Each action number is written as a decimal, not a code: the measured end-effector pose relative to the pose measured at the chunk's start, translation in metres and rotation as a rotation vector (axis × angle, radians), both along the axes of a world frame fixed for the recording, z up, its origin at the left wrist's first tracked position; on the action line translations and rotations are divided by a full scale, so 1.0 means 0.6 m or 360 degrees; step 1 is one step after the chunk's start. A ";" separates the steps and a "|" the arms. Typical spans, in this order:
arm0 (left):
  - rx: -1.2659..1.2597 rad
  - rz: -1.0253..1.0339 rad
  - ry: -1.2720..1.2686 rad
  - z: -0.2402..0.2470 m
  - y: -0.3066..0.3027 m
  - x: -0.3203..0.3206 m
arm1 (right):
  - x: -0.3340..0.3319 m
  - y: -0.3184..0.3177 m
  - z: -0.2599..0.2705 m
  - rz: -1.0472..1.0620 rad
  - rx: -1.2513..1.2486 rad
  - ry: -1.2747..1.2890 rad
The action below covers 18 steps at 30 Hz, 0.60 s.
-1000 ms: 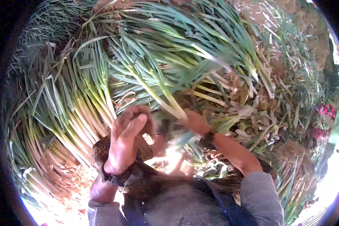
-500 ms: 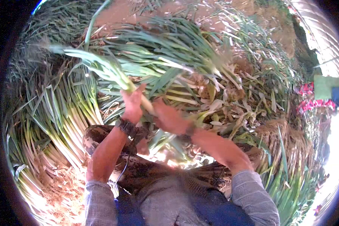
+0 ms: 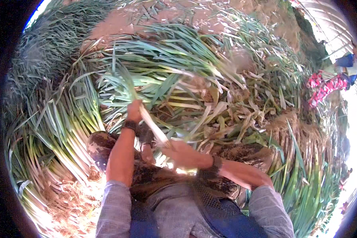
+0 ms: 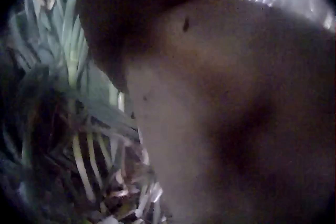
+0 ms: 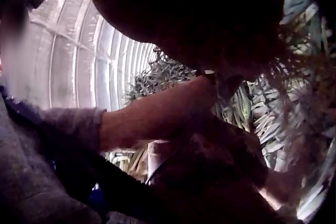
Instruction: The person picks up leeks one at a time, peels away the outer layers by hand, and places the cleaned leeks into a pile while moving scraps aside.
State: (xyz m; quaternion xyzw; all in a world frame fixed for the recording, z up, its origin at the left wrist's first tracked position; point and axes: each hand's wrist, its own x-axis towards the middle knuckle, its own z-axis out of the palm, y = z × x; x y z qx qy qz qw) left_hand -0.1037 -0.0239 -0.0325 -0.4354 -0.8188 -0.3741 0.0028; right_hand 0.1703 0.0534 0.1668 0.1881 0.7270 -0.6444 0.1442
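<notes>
In the head view my left hand grips a green onion just below its leaves. My right hand, slightly blurred, holds the root end in front of my lap. Between the hands the pale shank runs aslant, its leafy top pointing up and away from me. Part of a hand fills most of the left wrist view, dark and blurred. In the right wrist view my right hand is a dark shape at the top, with the left forearm crossing below it.
Rows of green onions lie at the left, roots towards me. Another heap lies ahead. Stripped leaves litter the ground right of centre. A bundle with upturned roots stands at the right, and pink-red cloth lies beyond.
My left hand, raised and off the stalks a second ago, has taken hold below the leaves. My right hand has drawn the root end towards my lap, and the leafy top has swung left.
</notes>
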 end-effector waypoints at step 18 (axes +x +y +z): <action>0.0899 0.1031 -0.2463 0.068 0.051 0.028 | 0.057 0.185 0.016 0.0101 0.0637 -0.0217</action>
